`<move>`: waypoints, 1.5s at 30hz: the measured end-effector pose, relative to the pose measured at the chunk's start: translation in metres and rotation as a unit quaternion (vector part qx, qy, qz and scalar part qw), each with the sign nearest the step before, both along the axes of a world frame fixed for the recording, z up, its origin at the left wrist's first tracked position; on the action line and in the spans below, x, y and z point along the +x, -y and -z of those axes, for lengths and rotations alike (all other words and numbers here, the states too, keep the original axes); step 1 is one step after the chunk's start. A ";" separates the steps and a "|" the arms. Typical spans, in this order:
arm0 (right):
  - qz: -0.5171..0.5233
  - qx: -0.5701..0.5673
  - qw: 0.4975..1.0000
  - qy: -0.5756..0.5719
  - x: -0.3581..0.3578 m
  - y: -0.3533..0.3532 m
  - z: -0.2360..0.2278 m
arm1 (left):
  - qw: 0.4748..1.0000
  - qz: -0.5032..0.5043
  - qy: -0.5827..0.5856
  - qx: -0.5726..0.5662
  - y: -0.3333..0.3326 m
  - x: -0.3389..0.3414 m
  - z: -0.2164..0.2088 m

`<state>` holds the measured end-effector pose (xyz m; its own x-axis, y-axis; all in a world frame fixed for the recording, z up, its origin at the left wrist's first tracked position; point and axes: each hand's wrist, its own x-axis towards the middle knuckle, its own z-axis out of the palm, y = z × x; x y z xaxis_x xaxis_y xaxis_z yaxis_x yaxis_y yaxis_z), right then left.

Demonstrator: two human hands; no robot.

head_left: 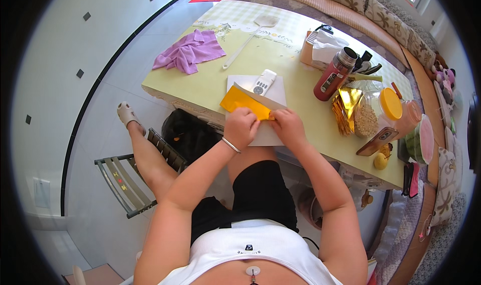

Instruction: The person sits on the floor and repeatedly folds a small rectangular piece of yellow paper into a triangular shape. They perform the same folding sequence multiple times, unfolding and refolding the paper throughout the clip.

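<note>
I counted one gold paper sheet [239, 100] over one white paper sheet [278, 92] at the table's [305, 92] near side, one remote control [264, 82] just beyond. My left hand [241, 127] and right hand [289, 127] pinched the gold, forearms converging.

The sheet [239, 97] was golden, the remote [264, 82] white, the far-left cloth [192, 52] lilac, the right-hand flask [330, 80] red, the table [300, 90] yellow-green, checked toward the far side.
</note>
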<state>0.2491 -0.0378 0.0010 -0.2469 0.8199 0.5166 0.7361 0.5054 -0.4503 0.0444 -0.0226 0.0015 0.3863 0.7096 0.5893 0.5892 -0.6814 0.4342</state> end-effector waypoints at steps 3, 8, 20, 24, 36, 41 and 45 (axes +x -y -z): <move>0.020 -0.069 0.994 -0.080 0.004 -0.012 -0.001 | 0.987 -0.082 0.095 -0.097 -0.004 0.008 0.007; 0.073 -0.100 0.985 -0.116 -0.008 -0.024 0.009 | 0.976 -0.148 0.087 -0.131 -0.010 0.017 0.009; 0.030 0.134 0.970 0.202 -0.011 -0.014 0.019 | 0.980 -0.161 0.055 -0.108 -0.014 0.019 0.011; -0.013 -0.045 0.981 0.189 -0.025 0.015 0.015 | 0.980 -0.168 0.064 -0.083 -0.014 0.020 0.015; -0.081 -0.106 0.962 0.236 -0.016 0.020 -0.010 | 0.979 0.013 -0.154 0.134 -0.034 -0.073 -0.015; -0.165 -0.091 0.962 0.199 0.022 0.002 -0.013 | 0.966 0.065 -0.199 0.149 -0.026 -0.081 -0.013; -0.173 -0.035 0.973 0.149 0.032 -0.008 -0.016 | 0.974 0.099 -0.138 0.149 -0.008 -0.061 -0.018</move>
<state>0.2813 -0.0293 0.0167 -0.6445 0.6918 0.3257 0.6301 0.7218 -0.2863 -0.0170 -0.0144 0.0190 0.6707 0.4189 0.6121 0.4998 -0.8650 0.0443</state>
